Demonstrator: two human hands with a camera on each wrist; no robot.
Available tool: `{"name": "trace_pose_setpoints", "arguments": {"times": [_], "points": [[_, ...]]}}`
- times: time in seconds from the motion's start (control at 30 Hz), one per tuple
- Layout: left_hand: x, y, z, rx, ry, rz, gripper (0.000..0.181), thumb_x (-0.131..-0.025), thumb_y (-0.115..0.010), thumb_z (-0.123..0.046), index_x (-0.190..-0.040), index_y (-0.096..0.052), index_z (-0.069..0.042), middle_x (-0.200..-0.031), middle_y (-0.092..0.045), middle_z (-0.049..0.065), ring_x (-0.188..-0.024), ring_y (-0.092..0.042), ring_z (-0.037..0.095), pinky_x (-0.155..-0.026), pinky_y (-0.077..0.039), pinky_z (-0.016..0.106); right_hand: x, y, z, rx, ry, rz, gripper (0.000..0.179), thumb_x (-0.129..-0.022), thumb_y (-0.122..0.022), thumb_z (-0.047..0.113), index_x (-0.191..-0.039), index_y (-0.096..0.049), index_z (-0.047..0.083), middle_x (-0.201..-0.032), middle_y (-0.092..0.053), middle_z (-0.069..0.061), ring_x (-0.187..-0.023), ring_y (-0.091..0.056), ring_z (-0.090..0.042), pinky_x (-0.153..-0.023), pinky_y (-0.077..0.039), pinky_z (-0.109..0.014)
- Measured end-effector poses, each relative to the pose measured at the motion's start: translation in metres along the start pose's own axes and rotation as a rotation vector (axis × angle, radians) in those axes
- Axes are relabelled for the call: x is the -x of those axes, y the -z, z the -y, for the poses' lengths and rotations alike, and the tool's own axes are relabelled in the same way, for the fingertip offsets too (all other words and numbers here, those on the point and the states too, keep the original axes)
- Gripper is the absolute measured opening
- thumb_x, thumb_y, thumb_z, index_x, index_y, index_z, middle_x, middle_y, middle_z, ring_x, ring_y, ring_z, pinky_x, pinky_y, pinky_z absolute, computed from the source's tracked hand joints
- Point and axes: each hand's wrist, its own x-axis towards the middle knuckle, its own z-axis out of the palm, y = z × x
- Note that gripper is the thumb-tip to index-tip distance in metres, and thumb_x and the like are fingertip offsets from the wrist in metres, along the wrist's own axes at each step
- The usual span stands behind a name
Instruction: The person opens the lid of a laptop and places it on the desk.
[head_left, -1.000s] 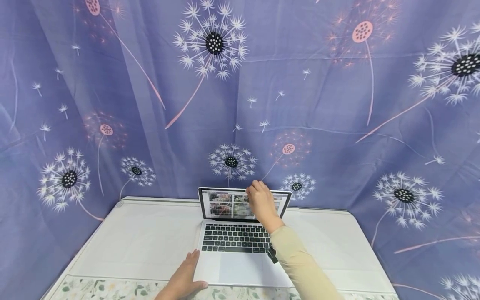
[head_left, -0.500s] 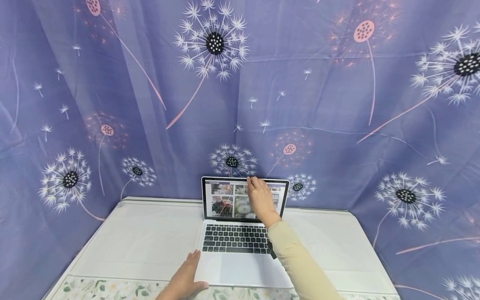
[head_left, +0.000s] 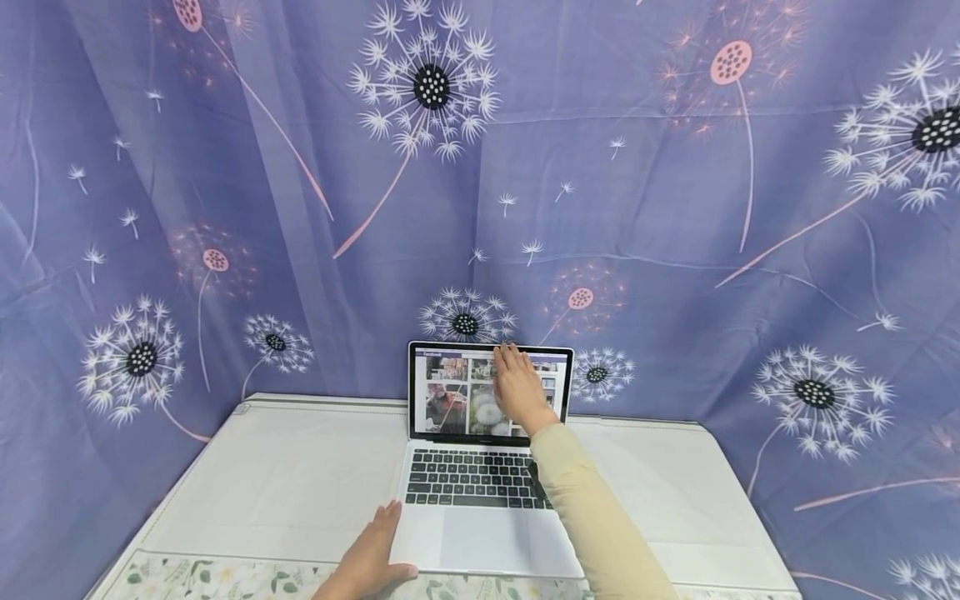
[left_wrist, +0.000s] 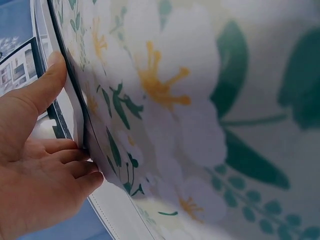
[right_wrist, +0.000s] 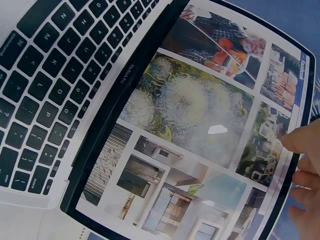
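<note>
An opened silver laptop [head_left: 487,533] stands on the white table, with a grid of photos on its screen [head_left: 450,408]. My right hand [head_left: 517,387] is at the top edge of the lid. Its thumb lies on the screen side in the right wrist view, while the other fingers go over the edge and behind it. My left hand [head_left: 367,554] rests at the laptop's near left corner. There its thumb [left_wrist: 50,82] lies along the front edge, and the fingers [left_wrist: 75,162] touch the left side. My right forearm covers part of the keyboard [head_left: 468,479].
White tabletop [head_left: 300,467] extends on both sides of the laptop. A leaf-and-flower patterned cloth [head_left: 225,575] runs along the front edge. Behind, a blue-purple curtain [head_left: 360,325] with dandelion prints hangs close to the lid.
The lid has tilted further up and back, so its top edge stands higher and more of the screen shows. My right hand has risen with it; the left hand has kept its place.
</note>
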Motion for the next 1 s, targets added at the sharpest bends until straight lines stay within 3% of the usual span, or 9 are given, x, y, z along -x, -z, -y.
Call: {"name": "trace_pose_setpoints", "arguments": {"times": [0.17, 0.63, 0.83, 1.0], "points": [[-0.001, -0.001, 0.0, -0.015, 0.006, 0.004, 0.112, -0.058, -0.082, -0.046, -0.141, -0.034, 0.012, -0.145, -0.035, 0.033, -0.136, -0.028, 0.049, -0.11, -0.024, 0.062, 0.002, 0.004, -0.002, -0.017, 0.004, 0.026, 0.059, -0.097, -0.057, 0.017, -0.147, -0.033, -0.003, -0.152, -0.032, -0.021, -0.142, -0.026, -0.036, -0.118, -0.02, -0.047], [0.0, 0.005, 0.012, -0.013, -0.033, 0.016, 0.112, -0.06, -0.082, -0.046, -0.141, -0.032, 0.014, -0.145, -0.033, 0.034, -0.136, -0.027, 0.051, -0.11, -0.022, 0.063, 0.016, 0.017, -0.004, -0.059, 0.127, 0.07, 0.062, -0.099, -0.056, 0.024, -0.15, -0.029, 0.004, -0.156, -0.025, -0.017, -0.143, -0.024, -0.036, -0.118, -0.018, -0.049], [0.0, 0.003, 0.014, -0.02, -0.047, 0.022, 0.109, -0.064, -0.079, -0.048, -0.141, -0.032, 0.014, -0.146, -0.032, 0.034, -0.136, -0.026, 0.051, -0.11, -0.022, 0.063, 0.022, 0.021, -0.009, -0.062, 0.176, 0.024, 0.059, -0.099, -0.055, 0.027, -0.149, -0.033, 0.005, -0.153, -0.032, -0.017, -0.141, -0.03, -0.036, -0.118, -0.021, -0.049], [0.002, 0.007, 0.012, -0.058, -0.033, -0.03, 0.098, -0.075, -0.073, -0.047, -0.142, -0.034, 0.012, -0.147, -0.032, 0.032, -0.137, -0.027, 0.048, -0.11, -0.024, 0.062, 0.03, 0.022, -0.01, -0.04, 0.184, -0.037, 0.056, -0.101, -0.05, 0.031, -0.148, -0.036, 0.005, -0.151, -0.036, -0.018, -0.139, -0.033, -0.036, -0.117, -0.023, -0.048]]}}
